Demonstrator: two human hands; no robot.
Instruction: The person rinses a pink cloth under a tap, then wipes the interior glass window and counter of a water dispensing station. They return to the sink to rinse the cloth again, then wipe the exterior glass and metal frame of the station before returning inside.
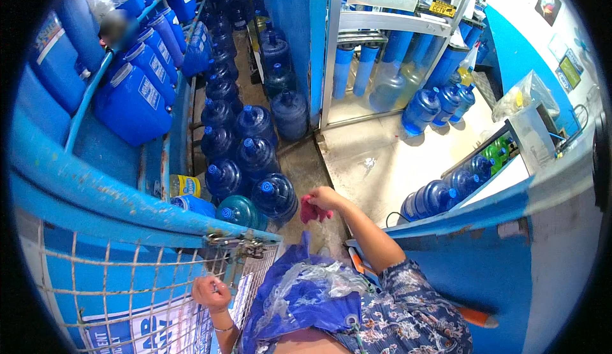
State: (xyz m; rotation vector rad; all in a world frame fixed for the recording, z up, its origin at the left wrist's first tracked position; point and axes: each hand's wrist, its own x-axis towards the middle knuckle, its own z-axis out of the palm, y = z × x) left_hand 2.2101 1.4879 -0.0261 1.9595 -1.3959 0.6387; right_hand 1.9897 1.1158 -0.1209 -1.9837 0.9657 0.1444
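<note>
My right hand (324, 199) is stretched out ahead of me, closed round a crumpled pink-red cloth (310, 210) that hangs below the fingers. Beside the wire mesh gate (137, 271), my left hand (212, 293) is curled closed; whatever it holds, if anything, is hidden. A metal latch (239, 245) sits on the gate's top rail, just above that hand. Several blue water jugs (274, 196) stand on the floor ahead, the closest one left of the cloth. Among them is a teal jug (241, 212). A blue plastic bag with clear plastic (306, 293) covers my front.
Blue containers (134, 102) fill shelves on the left. A glass-panelled white door frame (327, 54) stands ahead, with water jugs (422, 108) beyond it. More jugs lie sideways in a rack (430, 200) at the right. A blue partition (478, 261) borders my right side.
</note>
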